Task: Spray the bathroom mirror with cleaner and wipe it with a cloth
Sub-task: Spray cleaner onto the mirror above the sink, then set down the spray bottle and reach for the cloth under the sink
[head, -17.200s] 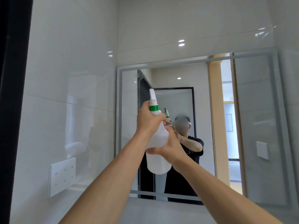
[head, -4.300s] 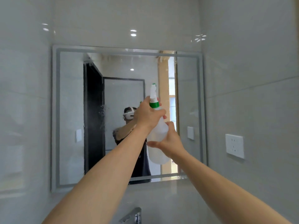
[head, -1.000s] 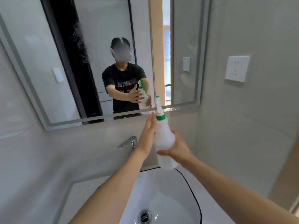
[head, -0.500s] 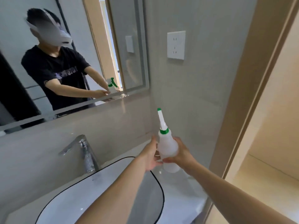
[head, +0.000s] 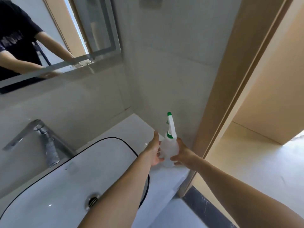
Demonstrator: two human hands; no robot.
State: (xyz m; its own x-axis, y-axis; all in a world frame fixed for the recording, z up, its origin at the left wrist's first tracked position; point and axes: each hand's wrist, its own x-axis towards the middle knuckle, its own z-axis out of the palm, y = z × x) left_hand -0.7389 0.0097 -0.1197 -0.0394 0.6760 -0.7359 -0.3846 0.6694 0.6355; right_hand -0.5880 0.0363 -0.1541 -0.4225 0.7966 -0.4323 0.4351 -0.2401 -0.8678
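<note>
The white spray bottle point(head: 169, 146), with a green collar and green nozzle tip, stands upright with its base at the counter's right end, by the tiled side wall. My right hand point(head: 181, 153) is wrapped around its right side. My left hand point(head: 153, 150) lies flat against its left side with the fingers stretched out. The mirror point(head: 54, 35) fills the upper left; only its lower right part shows, reflecting a person's arms and dark shirt. No cloth is in view.
A white basin point(head: 49, 183) with a thin black rim and a metal drain takes up the lower left. A chrome faucet point(head: 44, 140) stands behind it. A beige door frame point(head: 218, 102) rises right of the counter point(head: 128, 127), with bright floor beyond.
Both hands have lowered the bottle further, down to the right end of the counter. The view has tilted down and right, so less of the mirror shows.
</note>
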